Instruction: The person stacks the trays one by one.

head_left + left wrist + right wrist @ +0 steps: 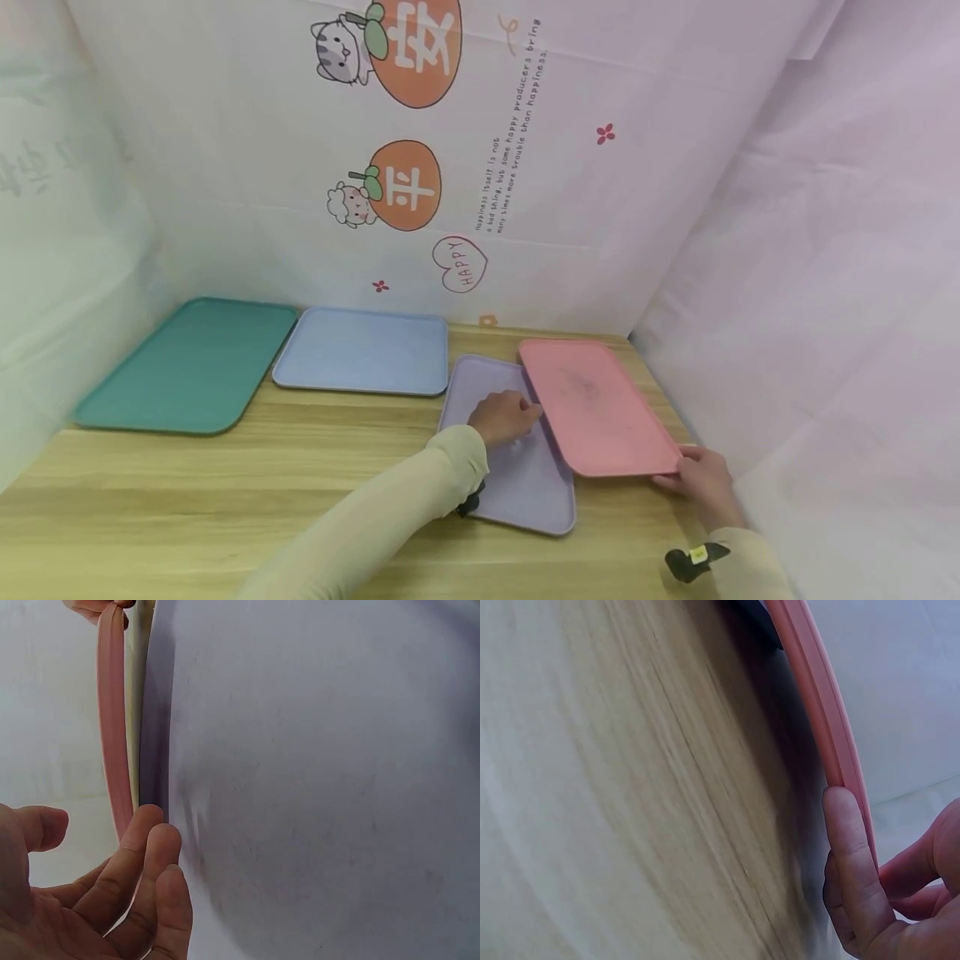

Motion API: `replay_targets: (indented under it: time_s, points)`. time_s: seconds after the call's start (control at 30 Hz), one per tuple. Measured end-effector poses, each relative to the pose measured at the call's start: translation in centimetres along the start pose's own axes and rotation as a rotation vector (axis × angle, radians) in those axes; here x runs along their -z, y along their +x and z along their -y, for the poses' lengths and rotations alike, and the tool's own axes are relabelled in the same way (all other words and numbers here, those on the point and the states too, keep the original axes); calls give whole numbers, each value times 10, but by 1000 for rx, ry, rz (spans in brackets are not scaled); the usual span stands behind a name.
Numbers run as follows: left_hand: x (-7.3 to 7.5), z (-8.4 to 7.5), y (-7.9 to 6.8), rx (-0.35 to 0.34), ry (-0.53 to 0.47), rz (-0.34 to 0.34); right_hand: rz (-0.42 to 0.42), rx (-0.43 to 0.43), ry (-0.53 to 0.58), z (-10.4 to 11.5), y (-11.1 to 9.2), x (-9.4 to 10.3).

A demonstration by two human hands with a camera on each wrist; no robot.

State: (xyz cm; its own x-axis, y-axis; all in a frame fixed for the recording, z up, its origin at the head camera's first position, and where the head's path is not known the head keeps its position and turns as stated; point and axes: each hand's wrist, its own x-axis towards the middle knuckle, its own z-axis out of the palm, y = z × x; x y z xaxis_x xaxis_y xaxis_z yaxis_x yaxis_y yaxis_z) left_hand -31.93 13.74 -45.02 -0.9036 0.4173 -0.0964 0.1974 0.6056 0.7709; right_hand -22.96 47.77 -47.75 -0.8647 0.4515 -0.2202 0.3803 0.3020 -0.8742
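A pink tray point(600, 408) is held off the wooden table, its left side over the edge of a purple tray point(517, 487). My right hand point(705, 483) grips its near right corner, fingers underneath and thumb above, as the right wrist view shows. My left hand point(506, 418) is over the purple tray at the pink tray's left edge. In the left wrist view its loosely bent fingers point(161, 877) lie by the pink rim, and the thumb stands apart from it.
A teal tray point(195, 362) lies at the far left, with a light blue tray point(363, 350) next to it along the back. White printed cloth point(570, 192) hangs behind the wooden table point(300, 467) and on both sides.
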Motion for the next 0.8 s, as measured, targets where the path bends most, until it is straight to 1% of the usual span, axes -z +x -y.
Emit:
replay_targets:
  time_s: [0.13,0.23,0.43,0.5,0.57,0.67,0.8]
  points:
    - [-2,2,3,-4,-13,-4,18,24,40,-1,-4,-3]
    - [-4,0,3,-5,-14,-6,23,34,60,-3,-5,-3]
    - [-3,-3,0,5,-2,-13,37,25,93,-6,-7,-4]
    - [-4,-2,3,10,-1,-13,39,23,95,-5,-8,-5]
    - [-6,1,9,11,2,-9,43,25,96,-4,-10,-5]
    - [-19,15,30,7,38,-18,41,26,97,-2,-12,-7]
    - [-34,33,55,5,84,-18,39,17,92,-2,-14,-9]
